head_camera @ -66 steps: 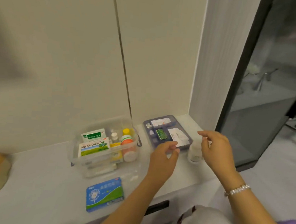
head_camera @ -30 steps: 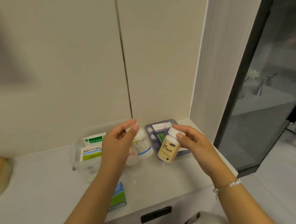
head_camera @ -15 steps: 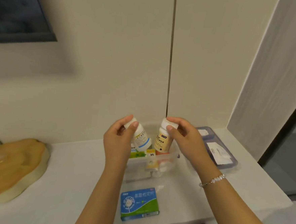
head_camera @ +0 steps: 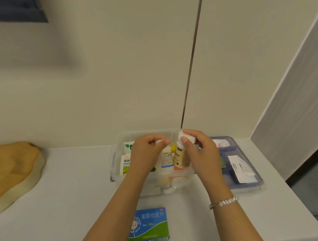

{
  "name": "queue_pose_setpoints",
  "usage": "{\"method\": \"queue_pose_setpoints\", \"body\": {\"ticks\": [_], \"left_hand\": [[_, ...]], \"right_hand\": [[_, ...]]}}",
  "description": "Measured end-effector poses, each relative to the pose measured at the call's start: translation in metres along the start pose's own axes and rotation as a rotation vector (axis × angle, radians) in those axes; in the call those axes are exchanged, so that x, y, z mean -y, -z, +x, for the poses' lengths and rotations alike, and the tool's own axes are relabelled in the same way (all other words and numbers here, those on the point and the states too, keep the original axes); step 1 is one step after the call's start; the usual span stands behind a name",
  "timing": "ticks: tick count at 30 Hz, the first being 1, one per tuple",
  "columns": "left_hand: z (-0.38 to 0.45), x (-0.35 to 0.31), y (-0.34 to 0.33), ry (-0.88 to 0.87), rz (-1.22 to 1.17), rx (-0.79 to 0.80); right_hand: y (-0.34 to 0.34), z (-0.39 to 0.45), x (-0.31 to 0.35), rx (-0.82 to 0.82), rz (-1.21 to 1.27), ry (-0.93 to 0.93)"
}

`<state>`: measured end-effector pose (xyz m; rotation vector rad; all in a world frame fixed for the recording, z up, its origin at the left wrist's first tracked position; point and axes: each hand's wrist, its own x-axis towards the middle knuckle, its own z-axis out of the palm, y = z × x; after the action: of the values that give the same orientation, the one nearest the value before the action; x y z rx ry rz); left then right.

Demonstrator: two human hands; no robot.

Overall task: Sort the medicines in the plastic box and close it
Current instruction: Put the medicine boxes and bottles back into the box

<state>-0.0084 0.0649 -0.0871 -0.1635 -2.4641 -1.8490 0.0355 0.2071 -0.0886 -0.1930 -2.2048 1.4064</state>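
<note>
The clear plastic box (head_camera: 117, 155) sits open in the lower middle of the frame, on a white counter (head_camera: 74, 189) against a cream wall. Over its right half, two bottles stand upright side by side, each held by its cap. The left hand (head_camera: 146, 153) has its fingers closed on the top of a white bottle (head_camera: 165, 161) with a blue band on the label. The right hand (head_camera: 199, 151) has thumb and fingers clamped on the white cap of a cream-yellow bottle (head_camera: 181, 157), which is just right of the white one and a little higher. Whether either bottle touches the floor of the box cannot be told.

At the left end of the box stand green and white cartons (head_camera: 126, 155). A bead bracelet (head_camera: 224, 201) circles the right wrist. Right of the box lies a blue-tinted tray (head_camera: 259, 182) with paper packets in it. Nearer the bottom edge, a blue and green carton (head_camera: 150, 226) lies flat on the counter. At far left rests a wooden slab (head_camera: 5, 175).
</note>
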Motion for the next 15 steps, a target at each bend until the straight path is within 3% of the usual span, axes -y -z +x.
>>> {"method": "queue_pose_setpoints", "body": {"ticks": [8, 15], "left_hand": [[0.003, 0.004, -0.009, 0.048, 0.255, 0.119], [0.010, 0.009, 0.010, 0.187, 0.262, 0.399]], "right_hand": [[-0.004, 0.009, -0.007, 0.151, -0.382, 0.011], [-0.002, 0.011, -0.008, 0.215, -0.413, 0.014]]}}
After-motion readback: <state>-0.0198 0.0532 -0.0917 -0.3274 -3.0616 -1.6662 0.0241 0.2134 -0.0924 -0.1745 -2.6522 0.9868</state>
